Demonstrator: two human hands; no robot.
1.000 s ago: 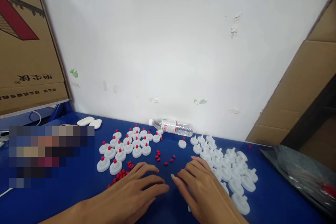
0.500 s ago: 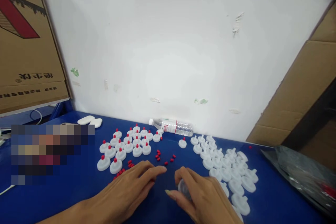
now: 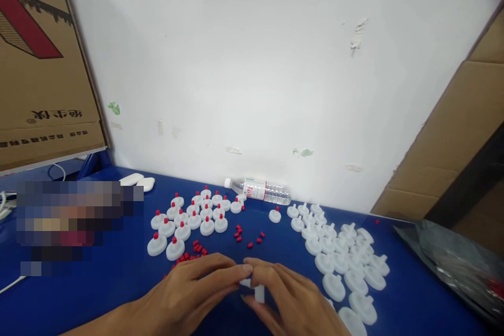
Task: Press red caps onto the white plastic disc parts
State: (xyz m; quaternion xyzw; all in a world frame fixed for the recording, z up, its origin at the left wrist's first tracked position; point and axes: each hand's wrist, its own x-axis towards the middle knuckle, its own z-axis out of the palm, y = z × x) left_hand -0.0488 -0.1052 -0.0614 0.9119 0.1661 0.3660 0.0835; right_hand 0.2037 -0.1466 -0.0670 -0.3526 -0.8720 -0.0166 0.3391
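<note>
A white plastic nozzle cap [image 3: 259,294] is tipped on its side between my two hands, mostly hidden by the fingers. My right hand [image 3: 293,294] grips its wide base with thumb and fingers. At its narrow end, my left hand [image 3: 197,289] closes its fingertips and thumb; whether a small red piece is pinched there too is hidden. Small red tips [image 3: 239,233] lie loose just beyond the hands, and more red tips [image 3: 199,248] lie beside my left hand. To the right spreads a group of white nozzle caps [image 3: 334,287] without red tips.
Many red-tipped white caps [image 3: 175,248] stand on the blue table [image 3: 118,299] at left, with one red-tipped cap [image 3: 275,214] apart. A clear bottle [image 3: 271,192] lies along the wall. A plastic bag [image 3: 449,268] is at right; cardboard [image 3: 47,79] stands at left.
My right hand has moved left with the nozzle cap and turned it on its side. My left hand has come in to meet it at the narrow end.
</note>
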